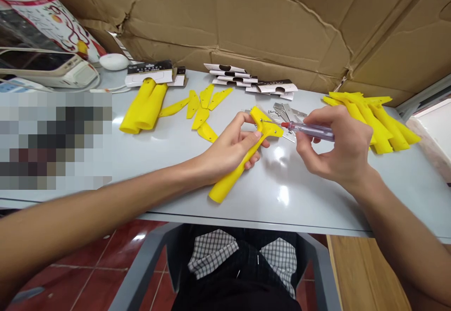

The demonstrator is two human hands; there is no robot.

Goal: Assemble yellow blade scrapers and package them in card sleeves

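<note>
My left hand (225, 153) is closed around a yellow plastic handle (234, 177) with a wide, forked head, holding it tilted above the table. Small screws show in the head. In my right hand (340, 149) is a screwdriver (312, 131) with a translucent purple grip and a red collar. Its thin shaft points left, and the tip meets the head near a screw; whether it sits in the slot is too small to tell. Just behind the head lie flat metal blades (291, 113), with small screws (276, 112) among them.
Yellow handles lie at the left (143, 106) and in a pile at the right (378, 120). Several flat yellow pieces (200, 113) and folded cards (232, 75) are farther back. A cardboard sheet (246, 24) rises behind the table. At far left is a white device (52, 69).
</note>
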